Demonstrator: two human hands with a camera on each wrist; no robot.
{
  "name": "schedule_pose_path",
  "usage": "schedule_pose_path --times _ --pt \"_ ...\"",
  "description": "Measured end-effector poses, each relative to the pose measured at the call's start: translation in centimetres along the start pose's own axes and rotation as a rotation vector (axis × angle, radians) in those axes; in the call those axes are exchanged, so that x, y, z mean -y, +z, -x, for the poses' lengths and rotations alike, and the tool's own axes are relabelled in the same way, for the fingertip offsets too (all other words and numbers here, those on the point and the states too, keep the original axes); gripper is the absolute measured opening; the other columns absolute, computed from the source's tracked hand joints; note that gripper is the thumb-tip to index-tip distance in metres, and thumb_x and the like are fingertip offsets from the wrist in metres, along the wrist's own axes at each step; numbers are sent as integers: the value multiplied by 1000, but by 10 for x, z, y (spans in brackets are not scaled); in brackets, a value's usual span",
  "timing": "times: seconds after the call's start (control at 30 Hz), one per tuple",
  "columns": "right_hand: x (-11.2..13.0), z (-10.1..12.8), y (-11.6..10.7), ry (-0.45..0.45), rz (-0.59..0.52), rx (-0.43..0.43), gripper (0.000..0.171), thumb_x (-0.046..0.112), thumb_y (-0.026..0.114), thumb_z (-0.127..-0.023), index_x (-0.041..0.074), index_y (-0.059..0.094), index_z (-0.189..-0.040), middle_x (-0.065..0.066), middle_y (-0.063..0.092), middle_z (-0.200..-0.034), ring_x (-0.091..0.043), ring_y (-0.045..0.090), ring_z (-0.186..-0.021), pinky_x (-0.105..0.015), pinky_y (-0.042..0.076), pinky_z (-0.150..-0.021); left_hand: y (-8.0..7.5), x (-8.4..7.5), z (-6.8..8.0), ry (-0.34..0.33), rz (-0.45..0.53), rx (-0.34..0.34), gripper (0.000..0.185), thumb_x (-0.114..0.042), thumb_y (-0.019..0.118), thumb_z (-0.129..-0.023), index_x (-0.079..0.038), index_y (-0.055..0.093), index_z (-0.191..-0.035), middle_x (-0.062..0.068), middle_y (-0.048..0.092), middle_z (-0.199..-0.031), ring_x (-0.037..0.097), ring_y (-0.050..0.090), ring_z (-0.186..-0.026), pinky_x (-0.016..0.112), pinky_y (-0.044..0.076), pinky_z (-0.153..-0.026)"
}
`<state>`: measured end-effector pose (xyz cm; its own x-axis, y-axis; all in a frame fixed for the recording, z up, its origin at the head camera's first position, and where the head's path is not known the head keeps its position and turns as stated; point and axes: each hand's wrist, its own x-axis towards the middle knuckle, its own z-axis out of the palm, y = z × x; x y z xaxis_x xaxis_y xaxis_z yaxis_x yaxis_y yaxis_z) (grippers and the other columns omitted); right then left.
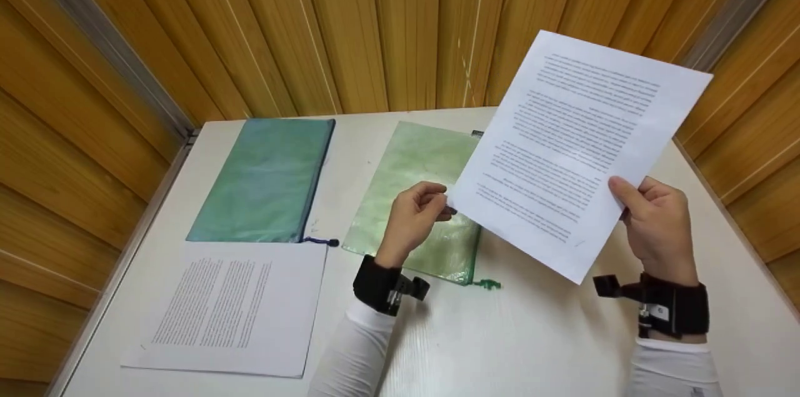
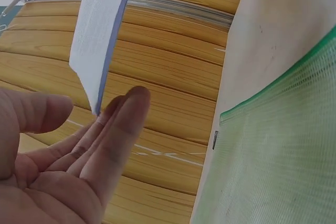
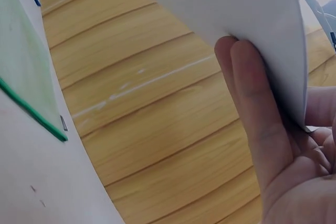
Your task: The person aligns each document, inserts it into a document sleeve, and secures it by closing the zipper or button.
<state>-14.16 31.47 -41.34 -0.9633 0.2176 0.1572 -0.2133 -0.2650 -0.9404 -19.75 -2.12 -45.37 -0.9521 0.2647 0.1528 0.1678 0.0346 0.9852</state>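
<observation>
Head view: a person in white sleeves sits at a white table (image 1: 550, 334) against wood-panelled walls. The right hand (image 1: 656, 228) grasps a printed sheet of paper (image 1: 581, 147) by its lower right edge, thumb on the front, and holds it tilted in the air above the table. The left hand (image 1: 415, 216) has its fingertips at the sheet's lower left corner, just above a light green mesh zipper pouch (image 1: 412, 190) lying on the table. Left of that pouch lies a teal zipper pouch (image 1: 265, 181), and in front of the teal one a second printed sheet (image 1: 231, 309) lies flat.

Left wrist view: the left hand's fingers (image 2: 113, 140) are nearly straight and relaxed, with the sheet's corner (image 2: 97, 35) just at their tips; whether they pinch it cannot be told. The green mesh pouch (image 2: 278, 161) lies to the right.

Right wrist view: the right hand's fingers (image 3: 257, 108) lie behind the sheet (image 3: 247, 9), supporting it.
</observation>
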Motion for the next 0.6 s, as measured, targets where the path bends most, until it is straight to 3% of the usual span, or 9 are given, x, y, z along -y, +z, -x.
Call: schedule_pose_path --times 0.13,0.3,0.47,0.6 --pt "3 0 -5 -9 -20 -36 32 4 74 -99 -4 74 -130 -2 80 -123 -15 81 -103 -29 64 -82 4 3 4 38 -245 25 21 -4 60 -104 9 72 -115 28 78 -103 39 78 -92 32 63 -80" --pt "4 0 -11 -17 3 -79 34 6 75 -99 -4 73 -132 -1 80 -122 -14 82 -101 -28 64 -81 17 7 8 82 -563 25 15 -5 64 -100 -1 76 -92 14 77 -86 19 67 -71 25 50 -67" --pt "6 0 -14 -22 22 -117 34 6 75 -99 -3 73 -132 0 80 -121 -13 82 -99 -26 64 -79 37 10 15 19 -760 60 27 -10 71 -97 -4 65 -71 5 63 -67 10 46 -60 22 34 -54" --pt "7 -1 -17 -12 44 -140 36 7 75 -99 -3 72 -134 2 80 -121 -11 81 -98 -26 64 -78 54 15 23 -26 -942 78 27 -19 77 -96 -2 68 -77 9 65 -72 18 60 -63 29 41 -52"
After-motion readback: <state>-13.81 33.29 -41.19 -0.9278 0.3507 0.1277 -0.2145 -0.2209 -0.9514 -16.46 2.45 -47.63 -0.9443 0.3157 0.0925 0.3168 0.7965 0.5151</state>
